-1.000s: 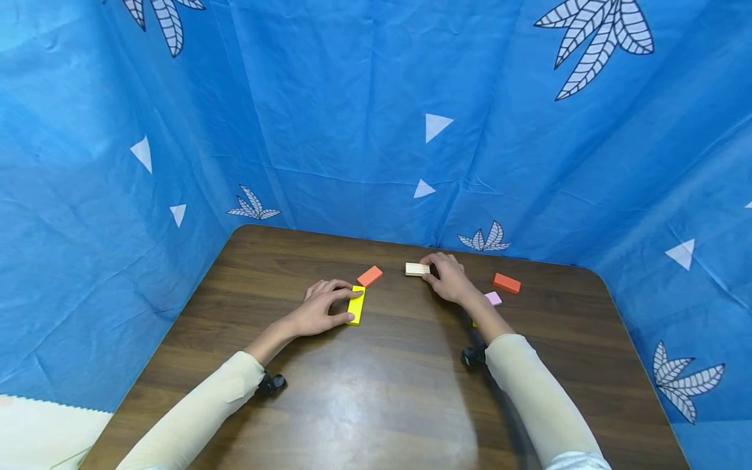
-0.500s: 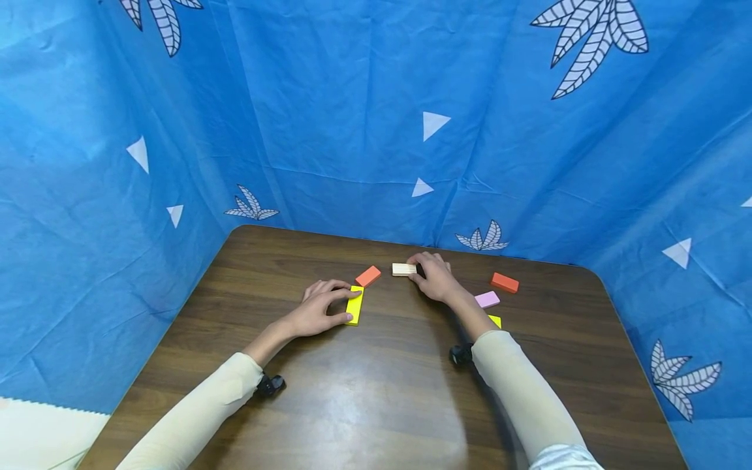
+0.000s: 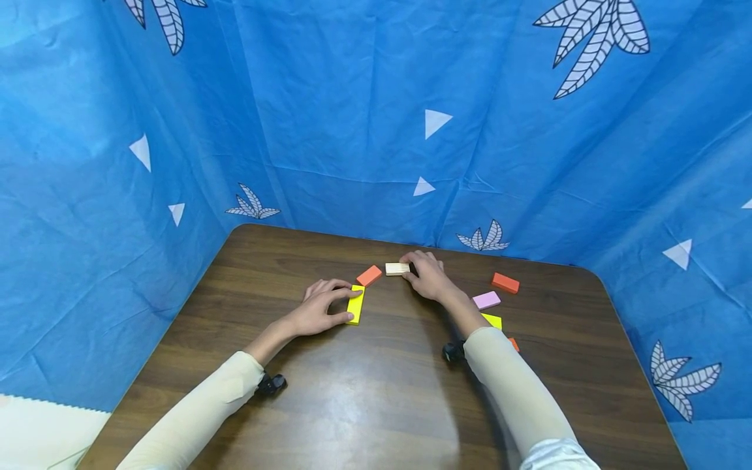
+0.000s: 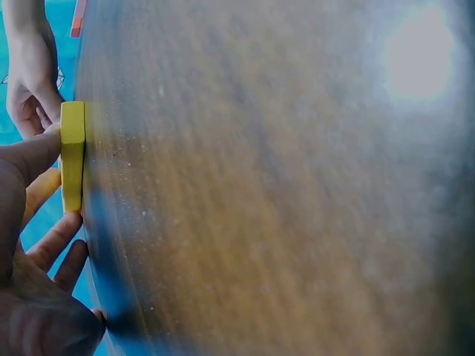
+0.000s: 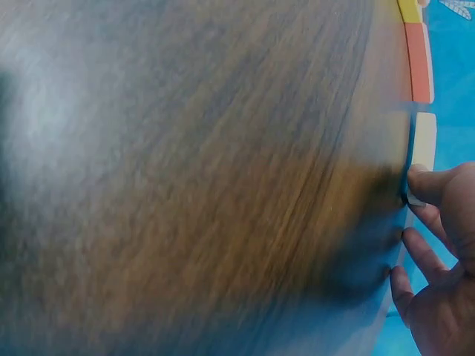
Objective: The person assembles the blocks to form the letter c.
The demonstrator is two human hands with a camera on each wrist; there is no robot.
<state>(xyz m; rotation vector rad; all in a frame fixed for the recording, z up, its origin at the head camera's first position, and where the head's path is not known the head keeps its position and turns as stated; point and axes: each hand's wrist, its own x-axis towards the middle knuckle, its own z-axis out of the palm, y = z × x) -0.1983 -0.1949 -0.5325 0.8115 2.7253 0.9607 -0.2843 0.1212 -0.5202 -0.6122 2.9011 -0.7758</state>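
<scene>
My left hand pinches a yellow wooden block between thumb and fingers, at the block's two ends, with the block lying flat on the table. An orange block lies slantwise at the far end of the yellow one. Just right of it, my right hand pinches the right end of a pale, plain wooden block. In the right wrist view, a narrow gap separates the pale block from the orange block. The left wrist view shows the yellow block edge-on against the thumb.
Right of my right forearm lie a red-orange block, a pink block and a yellow-green block. Another orange block is partly hidden by the sleeve. Blue patterned cloth hangs behind the brown table.
My right hand has slid the pale block leftward, closer to the orange block. Its forearm has uncovered more of the blocks on the right. The left hand and yellow block have stayed put.
</scene>
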